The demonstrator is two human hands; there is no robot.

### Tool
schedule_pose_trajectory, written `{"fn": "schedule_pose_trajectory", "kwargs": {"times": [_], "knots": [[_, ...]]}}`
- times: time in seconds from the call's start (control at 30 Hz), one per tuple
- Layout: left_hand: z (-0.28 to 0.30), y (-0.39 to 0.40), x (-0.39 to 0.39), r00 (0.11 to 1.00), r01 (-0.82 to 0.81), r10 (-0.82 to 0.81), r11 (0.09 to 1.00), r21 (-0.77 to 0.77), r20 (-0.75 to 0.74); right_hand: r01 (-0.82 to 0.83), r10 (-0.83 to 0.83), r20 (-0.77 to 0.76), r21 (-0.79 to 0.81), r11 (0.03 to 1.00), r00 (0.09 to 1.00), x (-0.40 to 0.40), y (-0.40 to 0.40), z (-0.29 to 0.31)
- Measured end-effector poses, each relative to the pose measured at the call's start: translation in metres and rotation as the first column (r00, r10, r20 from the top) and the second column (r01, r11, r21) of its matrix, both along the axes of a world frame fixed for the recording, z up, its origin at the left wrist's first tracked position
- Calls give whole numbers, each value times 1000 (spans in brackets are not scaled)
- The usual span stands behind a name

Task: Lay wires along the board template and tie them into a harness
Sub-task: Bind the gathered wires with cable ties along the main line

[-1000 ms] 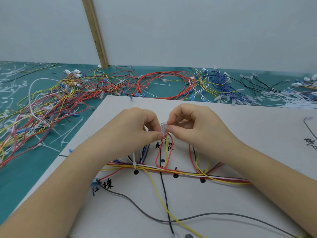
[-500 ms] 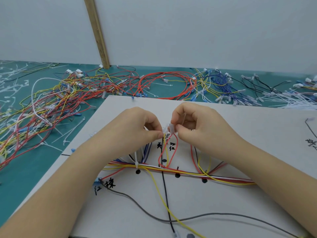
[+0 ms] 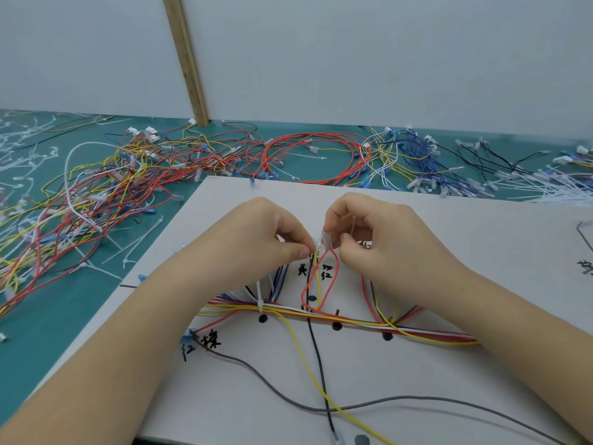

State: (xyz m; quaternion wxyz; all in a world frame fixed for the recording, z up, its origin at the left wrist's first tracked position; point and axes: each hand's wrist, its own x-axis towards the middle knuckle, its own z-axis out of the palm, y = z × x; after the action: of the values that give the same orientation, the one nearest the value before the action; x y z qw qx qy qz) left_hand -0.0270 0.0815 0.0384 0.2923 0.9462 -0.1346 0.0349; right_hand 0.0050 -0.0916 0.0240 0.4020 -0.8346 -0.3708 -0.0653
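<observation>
My hands have been drifting slightly right; my left hand (image 3: 272,232) and right hand (image 3: 369,232) are both pinching the clear connector (image 3: 325,239) (red loop hanging below) above the board template (image 3: 481,252), toward its far edge.

- The board (image 3: 449,252) lies on the table (image 3: 64,316), near the viewer and toward the right.
- 2 hands meet over the middle of the board: left hand (image 3: 256,232) to the left, right hand (image 3: 378,232) to the right, a small connector (image 3: 326,240) between their fingertips.
- A wire loop (image 3: 316,284) hangs from the connector down to the wire bundle (image 3: 353,322), which runs across the board nearer the viewer.
- A cable tie (image 3: 259,300) sits on the bundle's left part.
- Loose wires (image 3: 128,194) lie on the table left of and behind the board.
- A wooden strip (image 3: 186,59) stands against the wall (image 3: 385,59) at the back.
</observation>
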Motion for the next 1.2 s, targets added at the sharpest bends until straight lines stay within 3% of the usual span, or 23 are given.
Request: {"fn": "schedule_pose_trajectory", "kwargs": {"times": [0.27,1.2], "knots": [[0,0,0,1000,-14,14,1000,6,-26,-40,41,13,-73,997,999,-2,-1,0],[3,0,-5,997,-4,12,994,105,-77,-82,77,-53,-80,993,996,-11,-1,-1]]}}
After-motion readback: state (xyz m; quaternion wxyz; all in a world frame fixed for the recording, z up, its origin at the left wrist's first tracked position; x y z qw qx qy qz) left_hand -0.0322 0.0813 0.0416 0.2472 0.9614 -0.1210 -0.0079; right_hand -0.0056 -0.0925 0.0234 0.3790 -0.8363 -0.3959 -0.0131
